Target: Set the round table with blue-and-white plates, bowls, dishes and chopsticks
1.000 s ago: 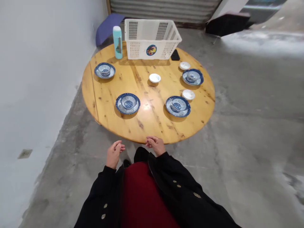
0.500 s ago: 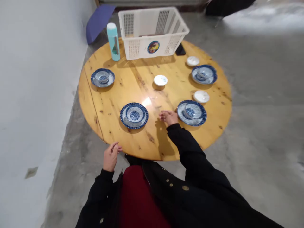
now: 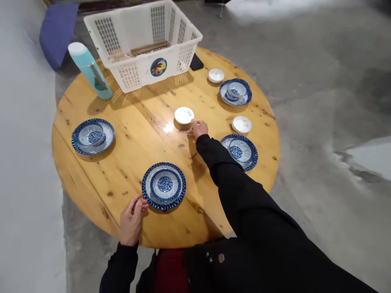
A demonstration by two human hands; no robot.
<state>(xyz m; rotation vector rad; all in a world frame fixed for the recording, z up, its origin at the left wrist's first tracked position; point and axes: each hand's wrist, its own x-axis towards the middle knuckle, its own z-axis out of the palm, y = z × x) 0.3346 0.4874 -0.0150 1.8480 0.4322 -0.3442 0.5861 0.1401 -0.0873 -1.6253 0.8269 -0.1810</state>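
My right hand (image 3: 199, 128) reaches over the middle of the table, its fingertips at the near right rim of a small white dish (image 3: 184, 114). Its fingers are bent and a little apart, and I see no firm grip on the dish. My left hand (image 3: 131, 217) is by the near table edge, fingers loosely curled and holding nothing visible. Its fingertips are close to the left rim of a blue-and-white plate (image 3: 164, 206), and whether they touch cannot be made out. A matching bowl (image 3: 165, 184) sits on that plate.
On the round wooden table (image 3: 134, 150) are more plates with bowls, at left (image 3: 93, 137) and right (image 3: 240, 152). Two white dishes, one nearer (image 3: 241, 124), stand at right. A white basket (image 3: 134, 73) with wooden sticks, a turquoise bottle (image 3: 91, 72) and a black phone (image 3: 196, 62) are behind.
My right hand has moved forward from beside the right plate to the middle white dish. My left hand has come over the table edge beside the near plate. The view has shifted and tilted.
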